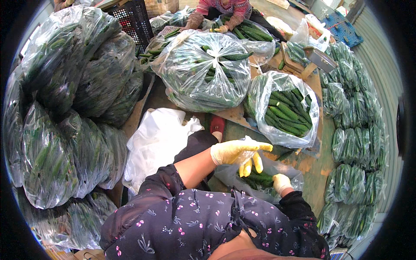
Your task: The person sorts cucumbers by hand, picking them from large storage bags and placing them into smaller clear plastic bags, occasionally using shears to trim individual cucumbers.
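Note:
My left hand (242,153), in a yellowish glove, has crumpled clear plastic (247,155) gathered in its palm. Its index finger points to the right while other fingers hang down. Below it, close to my body, lies an open clear plastic bag (294,175) with cucumbers (260,179) inside. My right hand (282,183), also gloved, is at the right end of these cucumbers with its fingers curled. What those fingers grip is hidden. Just beyond stands a larger open clear bag (260,122) full of cucumbers (287,113).
A knotted bag of cucumbers (195,87) stands ahead. Large filled bags (55,152) pile up on the left, and smaller bagged cucumbers (354,139) line the right wall. White plastic bags (159,139) lie by my leg. Opposite, a person (224,13) handles cucumbers beside a scale (320,59).

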### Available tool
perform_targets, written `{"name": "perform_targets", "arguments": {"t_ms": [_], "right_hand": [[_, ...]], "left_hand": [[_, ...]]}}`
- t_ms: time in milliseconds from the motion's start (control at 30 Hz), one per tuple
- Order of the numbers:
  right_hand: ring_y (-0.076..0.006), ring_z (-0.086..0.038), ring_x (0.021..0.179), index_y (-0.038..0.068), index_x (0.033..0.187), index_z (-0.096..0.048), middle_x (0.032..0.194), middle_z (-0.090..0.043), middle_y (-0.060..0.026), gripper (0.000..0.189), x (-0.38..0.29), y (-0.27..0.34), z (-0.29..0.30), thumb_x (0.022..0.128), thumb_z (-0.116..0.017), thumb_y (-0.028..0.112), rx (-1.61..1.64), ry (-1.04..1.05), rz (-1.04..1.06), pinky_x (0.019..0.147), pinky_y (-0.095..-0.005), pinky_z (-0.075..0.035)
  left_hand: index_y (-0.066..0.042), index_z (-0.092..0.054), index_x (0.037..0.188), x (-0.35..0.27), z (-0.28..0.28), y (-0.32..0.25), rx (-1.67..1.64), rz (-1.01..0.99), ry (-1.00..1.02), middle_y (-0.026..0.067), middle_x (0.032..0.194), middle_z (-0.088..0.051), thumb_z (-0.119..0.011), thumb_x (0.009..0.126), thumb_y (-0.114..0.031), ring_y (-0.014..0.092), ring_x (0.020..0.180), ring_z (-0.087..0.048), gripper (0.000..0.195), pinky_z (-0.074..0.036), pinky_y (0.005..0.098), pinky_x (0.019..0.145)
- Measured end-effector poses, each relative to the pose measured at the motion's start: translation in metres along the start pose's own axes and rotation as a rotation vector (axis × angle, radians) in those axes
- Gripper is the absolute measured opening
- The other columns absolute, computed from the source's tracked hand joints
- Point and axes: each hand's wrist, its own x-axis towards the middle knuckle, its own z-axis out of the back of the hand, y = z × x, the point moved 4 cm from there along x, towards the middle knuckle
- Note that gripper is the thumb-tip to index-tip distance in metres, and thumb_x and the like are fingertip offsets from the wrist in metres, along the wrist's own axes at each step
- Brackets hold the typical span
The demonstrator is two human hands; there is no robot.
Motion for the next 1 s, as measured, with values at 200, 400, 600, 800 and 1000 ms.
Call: {"name": "perform_targets", "arguments": {"t_ms": [200, 400, 600, 800, 1000], "right_hand": [[-0.0324, -0.070, 0.094, 0.011, 0.089, -0.078, 0.096, -0.073, -0.0157, 0.021, -0.011, 0.048, 0.041, 0.078, -0.063, 0.021, -0.065, 0.184, 0.141, 0.082, -0.0422, -0.055], [-0.0285, -0.070, 0.085, 0.002, 0.112, -0.068, 0.102, -0.072, -0.0164, 0.040, 0.009, 0.089, 0.113, 0.081, -0.068, 0.027, 0.556, 0.205, 0.676, 0.074, -0.0387, -0.056], [-0.0150, -0.068, 0.077, -0.001, 0.108, -0.069, 0.096, -0.073, -0.0130, 0.025, 0.020, 0.003, 0.250, 0.096, -0.055, 0.016, 1.383, 0.048, 0.654, 0.071, -0.0262, -0.055], [-0.0306, -0.069, 0.095, 0.004, 0.119, -0.066, 0.105, -0.073, -0.0143, 0.042, 0.191, -0.095, 0.153, 0.081, -0.070, 0.021, 0.622, -0.571, -0.198, 0.086, -0.0386, -0.053], [-0.0336, -0.057, 0.121, 0.014, 0.152, -0.028, 0.137, -0.052, -0.0155, 0.108, 0.169, -0.049, 0.136, 0.064, -0.085, 0.041, 0.364, -0.182, -0.368, 0.099, -0.0449, -0.047]], "left_hand": [[-0.012, -0.031, 0.152, 0.006, -0.003, -0.001, -0.079, 0.037, 0.008, 0.0268, 0.099, -0.068, -0.054, 0.096, -0.046, 0.029, 0.062, -0.071, 0.070, -0.060, 0.0365, 0.053], [-0.009, -0.028, 0.152, -0.003, 0.004, -0.003, -0.154, 0.016, -0.001, 0.0263, 0.099, -0.068, -0.053, 0.097, -0.046, 0.030, 0.062, -0.070, 0.071, -0.060, 0.0349, 0.056], [-0.007, -0.028, 0.151, 0.000, 0.004, -0.005, -0.163, 0.066, -0.057, 0.0305, 0.097, -0.068, -0.058, 0.092, -0.043, 0.036, 0.059, -0.070, 0.076, -0.059, 0.0377, 0.054], [-0.005, -0.029, 0.152, 0.010, 0.007, -0.007, -0.173, 0.104, -0.038, 0.0318, 0.098, -0.067, -0.054, 0.094, -0.041, 0.036, 0.059, -0.069, 0.072, -0.059, 0.0374, 0.054], [0.003, -0.029, 0.149, 0.006, 0.004, -0.017, -0.127, 0.032, -0.141, 0.0338, 0.096, -0.067, -0.057, 0.090, -0.039, 0.035, 0.056, -0.068, 0.078, -0.057, 0.0365, 0.050]]}}
